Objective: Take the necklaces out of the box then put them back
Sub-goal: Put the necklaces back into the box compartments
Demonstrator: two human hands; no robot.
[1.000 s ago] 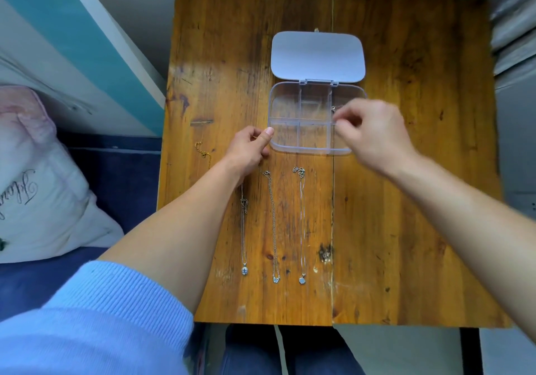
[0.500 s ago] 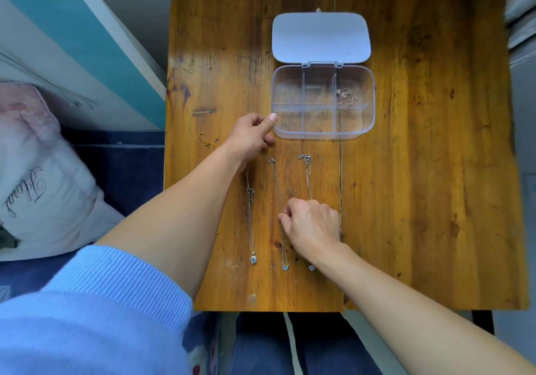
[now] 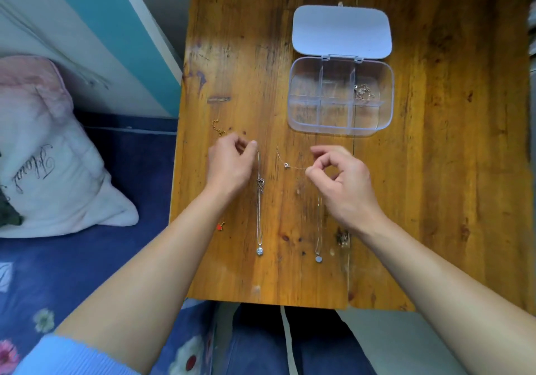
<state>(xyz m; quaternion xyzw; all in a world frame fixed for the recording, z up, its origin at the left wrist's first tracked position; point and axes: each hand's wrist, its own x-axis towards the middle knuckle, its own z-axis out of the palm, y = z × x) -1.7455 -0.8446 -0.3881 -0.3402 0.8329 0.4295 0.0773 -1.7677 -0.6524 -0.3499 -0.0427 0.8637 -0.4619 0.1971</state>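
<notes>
Wood table (image 3: 435, 200): orange-brown varnish, dark knots, seam btwn boards, pale sheen far L. Teal-and-white wall panel (image 3: 116, 26) to L. Below it: pink-white pillow (image 3: 43, 157) w/ script lettering, on navy floral bedsheet (image 3: 87, 273).

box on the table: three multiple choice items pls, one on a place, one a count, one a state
1. Where in the box does the rose-gold necklace lie?
A far right compartment
B near left compartment
C near middle compartment
2. How many compartments has the box?
A four
B six
C nine
3. The lid is:
A shut
B hinged open
C taken off
1A, it lies coiled in the far right cell; 2B, two rows of three; 3B, it lies back flat behind the box.
</notes>
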